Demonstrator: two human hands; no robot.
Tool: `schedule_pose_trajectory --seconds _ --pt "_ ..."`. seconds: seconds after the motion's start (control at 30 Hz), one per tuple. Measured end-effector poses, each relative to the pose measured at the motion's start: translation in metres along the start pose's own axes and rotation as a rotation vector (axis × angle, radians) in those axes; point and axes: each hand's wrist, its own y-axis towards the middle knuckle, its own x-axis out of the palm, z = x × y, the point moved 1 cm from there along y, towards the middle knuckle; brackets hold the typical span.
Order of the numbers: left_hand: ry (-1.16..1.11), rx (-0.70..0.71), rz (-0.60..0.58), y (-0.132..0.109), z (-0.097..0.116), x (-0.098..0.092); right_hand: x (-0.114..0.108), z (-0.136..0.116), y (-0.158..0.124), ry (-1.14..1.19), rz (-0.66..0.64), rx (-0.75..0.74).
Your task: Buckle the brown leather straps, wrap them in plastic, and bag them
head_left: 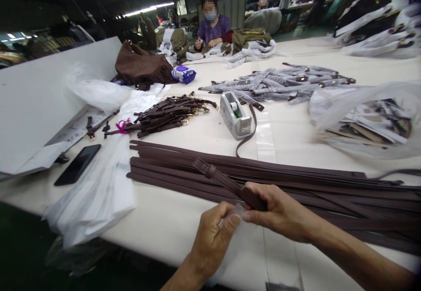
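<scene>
Here the left hand point(213, 235) pinches a clear plastic sleeve point(237, 211) between thumb and fingers, touching the brown strap point(220, 178), whose end the right hand point(279, 212) grips closed, low over the table point(171, 221). Keeping the sleeve's mouth taut and the strap flat would, I judge, help. No writing is legible.

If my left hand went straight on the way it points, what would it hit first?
Probably the brown strap pinched in your right hand, just beyond your left hand and its clear sleeve.

Dark brown straps point(296, 181), white table point(177, 225), grey tape dispenser point(234, 115), black phone point(77, 164), co-worker's purple top point(213, 29), clear sleeve point(237, 229).
</scene>
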Motion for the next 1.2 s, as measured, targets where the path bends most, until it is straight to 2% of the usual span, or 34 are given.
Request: schedule_pose_trajectory --seconds 0.1,0.27,0.43,0.57,0.67,0.8,0.93,1.0,1.07,1.2 --pt "0.005 0.021 0.033 -0.003 0.003 -0.009 0.002 -0.006 0.002 -0.027 0.037 0.004" --pt "-0.032 -0.132 0.071 -0.007 0.003 -0.01 0.014 -0.013 0.01 0.049 0.067 -0.009" --pt "-0.079 -0.178 0.082 -0.011 0.001 -0.008 0.011 -0.012 0.008 0.182 -0.022 0.035" --pt "-0.054 -0.148 0.054 -0.017 -0.001 -0.008 0.001 -0.008 0.0 0.038 -0.087 0.053" --pt "-0.102 -0.137 0.006 -0.018 -0.002 -0.004 0.0 -0.006 -0.002 -0.069 -0.026 0.029" --pt "-0.365 -0.174 -0.081 -0.013 0.0 0.009 0.011 -0.003 0.004 -0.013 0.086 -0.011" --pt "-0.448 -0.251 -0.04 -0.009 -0.001 0.017 0.017 -0.002 0.007 0.0 0.134 -0.035" --pt "-0.363 -0.25 0.032 -0.01 -0.003 0.015 0.01 -0.002 0.002 0.021 0.138 -0.046" --pt "-0.213 -0.204 0.109 -0.014 -0.004 0.009 -0.006 -0.004 -0.008 0.032 0.153 -0.053" --pt "0.073 -0.021 0.193 -0.021 -0.002 -0.009 -0.047 -0.006 -0.034 -0.116 0.125 0.008"
